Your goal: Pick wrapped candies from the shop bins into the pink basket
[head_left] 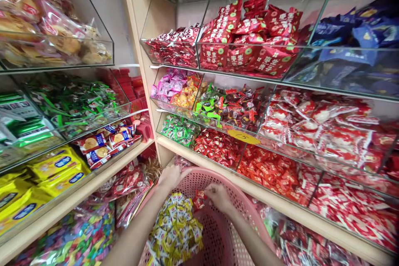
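A pink perforated basket stands low in front of me, with a heap of yellow and white wrapped candies in its left part. My left hand grips the basket's far rim at the left. Inside the basket, right of the heap, my right hand has its fingers pinched at a small red wrapped candy. The basket's bottom right part is shaded.
Glass bins of red candies, red and white packets and a yellow price tag line the right shelves. Yellow packets fill a left bin. A wooden shelf edge runs just behind the basket.
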Tool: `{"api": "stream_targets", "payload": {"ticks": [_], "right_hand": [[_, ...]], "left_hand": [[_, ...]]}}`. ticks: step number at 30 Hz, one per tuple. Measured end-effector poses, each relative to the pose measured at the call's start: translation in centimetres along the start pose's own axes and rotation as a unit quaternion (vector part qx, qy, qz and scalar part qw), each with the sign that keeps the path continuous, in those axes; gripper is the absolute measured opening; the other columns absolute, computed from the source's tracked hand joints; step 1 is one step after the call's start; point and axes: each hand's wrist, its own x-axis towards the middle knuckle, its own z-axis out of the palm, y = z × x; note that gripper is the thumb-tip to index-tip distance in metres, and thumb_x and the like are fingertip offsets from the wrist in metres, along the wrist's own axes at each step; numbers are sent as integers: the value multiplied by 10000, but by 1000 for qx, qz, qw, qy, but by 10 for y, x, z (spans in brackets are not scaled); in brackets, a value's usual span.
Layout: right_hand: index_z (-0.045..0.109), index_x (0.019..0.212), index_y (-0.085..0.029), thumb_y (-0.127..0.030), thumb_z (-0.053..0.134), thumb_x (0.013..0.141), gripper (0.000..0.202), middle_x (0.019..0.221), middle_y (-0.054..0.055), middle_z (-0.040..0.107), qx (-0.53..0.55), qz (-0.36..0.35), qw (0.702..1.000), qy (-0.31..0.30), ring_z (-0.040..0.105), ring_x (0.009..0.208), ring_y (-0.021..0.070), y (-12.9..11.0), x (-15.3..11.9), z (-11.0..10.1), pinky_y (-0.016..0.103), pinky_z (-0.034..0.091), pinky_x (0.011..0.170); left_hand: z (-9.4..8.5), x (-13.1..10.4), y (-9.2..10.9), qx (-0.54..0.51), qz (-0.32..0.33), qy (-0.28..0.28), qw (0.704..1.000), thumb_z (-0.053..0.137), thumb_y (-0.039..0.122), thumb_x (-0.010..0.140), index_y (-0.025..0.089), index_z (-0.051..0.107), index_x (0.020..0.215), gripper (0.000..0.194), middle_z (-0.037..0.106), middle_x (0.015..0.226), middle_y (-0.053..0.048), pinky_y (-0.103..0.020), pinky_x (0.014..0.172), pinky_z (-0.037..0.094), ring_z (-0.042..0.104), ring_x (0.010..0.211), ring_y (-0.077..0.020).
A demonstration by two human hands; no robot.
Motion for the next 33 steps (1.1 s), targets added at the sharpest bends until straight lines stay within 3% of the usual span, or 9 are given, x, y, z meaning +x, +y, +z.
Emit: {"api": "stream_targets", "payload": {"ticks": [10, 15, 17, 21, 27, 30, 33], "right_hand": [[526, 562, -179, -260, 520, 702, 162, 363, -68, 478, 67, 64, 995, 26, 408, 351, 72, 9, 4, 20, 182, 316, 418], [552, 589, -179, -278, 495, 744, 192, 387, -52, 511, 12, 100, 995, 11, 440, 351, 90, 12, 2, 25, 187, 321, 400], [554, 571, -181, -275, 485, 760, 222, 441, -28, 555, -58, 70, 995, 27, 498, 413, 105, 8, -1, 23, 192, 342, 434], [580, 610, -190, -283, 459, 799, 243, 585, 9, 622, -209, -56, 971, 99, 569, 570, 135, -17, -8, 7, 208, 364, 535], [591, 853, -201, -299, 364, 869, 247, 726, 19, 638, -242, -180, 938, 173, 578, 643, 145, -76, -2, -38, 221, 390, 611], [553, 1018, -191, -278, 370, 872, 250, 936, 64, 612, -314, -188, 901, 234, 588, 759, 159, -95, 15, -61, 235, 404, 654], [454, 1178, -184, -279, 415, 858, 336, 1089, 115, 533, -415, -123, 862, 263, 587, 850, 195, -105, 32, -75, 256, 411, 642]], "left_hand": [[-4, -2, 1, -1, -3, -8, 1000, 95, 704, 781, 155, 659, 859, 791, 666, 888, -160, -351, 773, 450, 624, 882, -270], [-5, -3, 2, -4, -10, -8, 1000, 113, 701, 784, 147, 661, 875, 784, 663, 898, -158, -340, 780, 447, 622, 889, -271], [-3, -3, 1, -6, -12, -7, 1000, 122, 708, 779, 152, 662, 882, 782, 665, 903, -152, -341, 787, 446, 621, 893, -269], [-2, -2, 0, -7, -13, -2, 1000, 112, 734, 757, 158, 667, 862, 806, 668, 892, -155, -352, 773, 450, 621, 888, -276], [-5, -3, -2, -23, -12, -9, 1000, 85, 730, 760, 169, 673, 842, 817, 671, 899, -159, -344, 768, 448, 621, 898, -277], [-6, -3, -4, -25, -14, -10, 1000, 85, 721, 768, 177, 670, 837, 802, 673, 896, -150, -340, 768, 448, 622, 898, -270], [-5, -3, -5, -26, -11, -14, 999, 84, 712, 776, 172, 666, 850, 798, 672, 890, -156, -348, 775, 447, 624, 888, -266]]}}
